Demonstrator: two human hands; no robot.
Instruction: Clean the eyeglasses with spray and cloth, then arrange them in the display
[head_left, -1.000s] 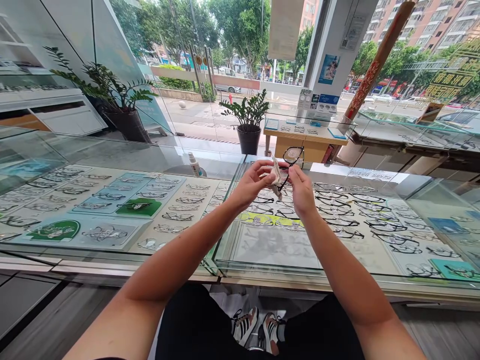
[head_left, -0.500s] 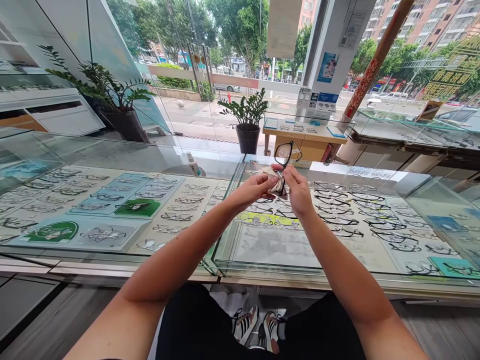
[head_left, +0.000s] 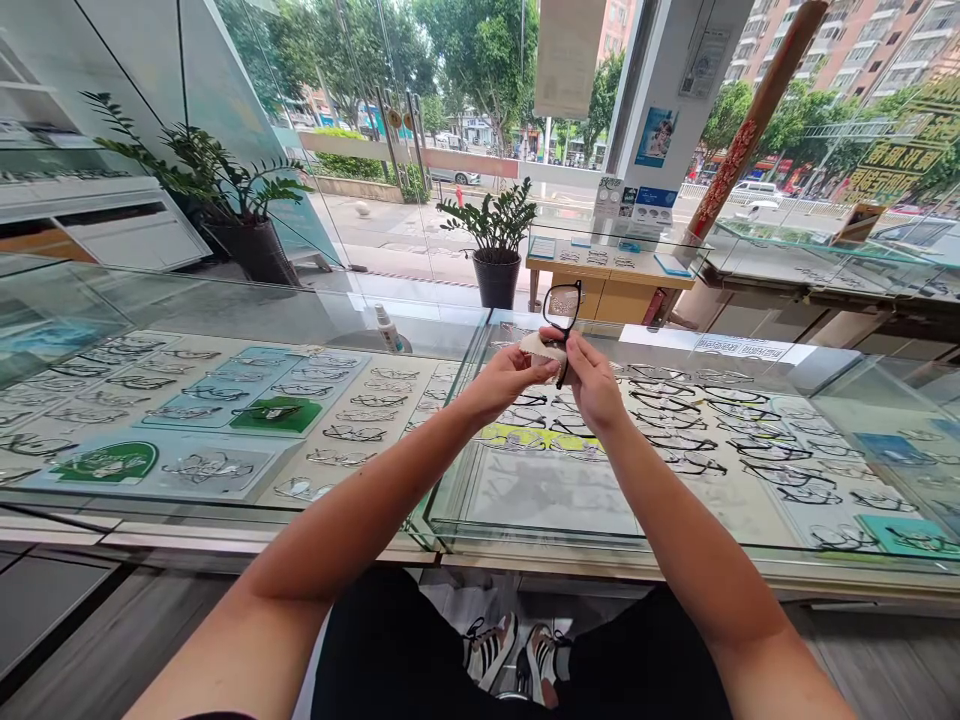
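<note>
Above the glass counter, my right hand point(head_left: 594, 378) is closed on a pair of black-framed eyeglasses point(head_left: 562, 306), held on edge with one lens standing up above my fingers. A pale cleaning cloth point(head_left: 541, 347) is pinched in my left hand point(head_left: 504, 380), close against the lower part of the glasses. The cloth and my fingers hide the lower lens. Beneath my hands, rows of eyeglasses point(head_left: 671, 410) lie inside the display case.
A white spray bottle point(head_left: 387, 328) stands on the counter left of my hands. Beyond the counter are a potted plant point(head_left: 496, 275) and a wooden display table point(head_left: 592, 280). The glass counter's front edge point(head_left: 600, 560) runs before my legs.
The glasses have turned, so the upper lens faces me more squarely and sits slightly further left. The cloth has shifted a little left and shows a folded, rounded edge.
</note>
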